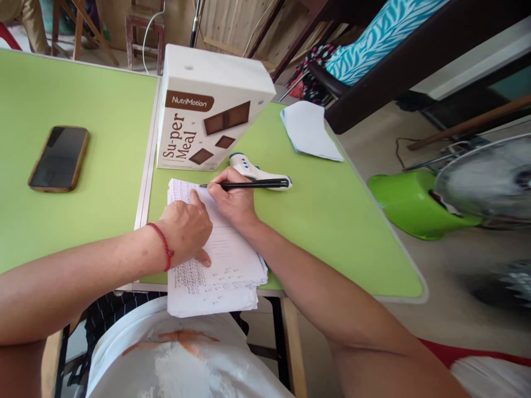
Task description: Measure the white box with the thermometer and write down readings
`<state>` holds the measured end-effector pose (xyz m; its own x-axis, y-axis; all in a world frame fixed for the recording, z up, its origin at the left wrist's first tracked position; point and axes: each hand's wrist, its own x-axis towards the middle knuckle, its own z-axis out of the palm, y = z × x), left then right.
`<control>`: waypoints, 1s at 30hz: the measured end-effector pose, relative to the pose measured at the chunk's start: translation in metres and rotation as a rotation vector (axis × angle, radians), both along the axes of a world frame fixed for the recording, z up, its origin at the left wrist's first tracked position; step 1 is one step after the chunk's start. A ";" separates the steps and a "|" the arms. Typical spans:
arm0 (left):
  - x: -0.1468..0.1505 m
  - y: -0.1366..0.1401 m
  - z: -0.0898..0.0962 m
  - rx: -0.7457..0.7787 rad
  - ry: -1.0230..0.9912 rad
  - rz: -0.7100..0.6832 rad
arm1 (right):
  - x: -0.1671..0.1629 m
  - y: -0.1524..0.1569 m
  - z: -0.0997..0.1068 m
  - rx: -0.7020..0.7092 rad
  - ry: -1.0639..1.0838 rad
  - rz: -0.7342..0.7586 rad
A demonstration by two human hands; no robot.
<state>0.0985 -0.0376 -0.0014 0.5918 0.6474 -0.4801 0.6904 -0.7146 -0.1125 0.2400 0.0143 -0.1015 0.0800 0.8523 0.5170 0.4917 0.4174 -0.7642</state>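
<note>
My right hand (234, 199) grips a black pen (265, 183), its tip at the upper part of a stack of paper sheets (232, 249). Small writing covers the left side and lower part of the top sheet. My left hand (186, 229) rests on the sheets, the index finger stretched toward the pen tip and the thumb spread apart; it holds nothing. Just beyond my right hand lies a white and blue thermometer gun (269, 176), partly hidden by the hand and pen. A white NutriMotion box (186, 121) stands upright behind the papers.
A phone (58, 159) lies on the left of the green table (332, 221). Folded white paper (311, 130) sits near the right edge. Off the table, to the right, are a bright green stool (415, 204) and a fan (493, 179). A small wooden chair (143, 27) stands behind.
</note>
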 end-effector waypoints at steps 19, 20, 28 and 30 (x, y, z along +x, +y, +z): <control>0.000 0.000 -0.001 0.002 -0.025 0.009 | -0.001 0.000 0.000 -0.038 -0.001 -0.021; 0.000 0.000 -0.001 -0.002 -0.028 0.012 | -0.001 0.000 0.000 -0.040 -0.008 -0.019; 0.000 0.000 0.000 -0.008 -0.032 0.008 | -0.001 0.000 -0.001 -0.032 -0.034 -0.007; 0.000 0.000 0.000 -0.003 -0.030 0.010 | -0.001 0.001 -0.001 -0.021 -0.024 -0.004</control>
